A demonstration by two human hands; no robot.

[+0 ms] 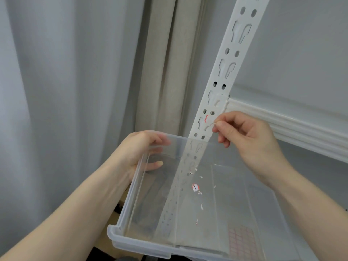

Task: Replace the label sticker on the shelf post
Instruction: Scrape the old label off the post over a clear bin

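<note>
Clear plastic bin is sitting nearest, tilted up under the work area; the left hand is gripping its far left rim, thumb inside the wall, the other fingers curled over the outside. Judged purpose: the bin is serving as a catch tray, since torn sticker scraps are lying scattered on its bottom.

Directly above it, the right hand is working at the white slotted shelf post. Thumb and forefinger are pinching a small white sliver of old label at the post's right edge, remaining fingers loosely curled. A red-marked remnant is clinging to the post just left of the pinch.

Judgement: removal stage, not finished. No replacement label is visible.
</note>
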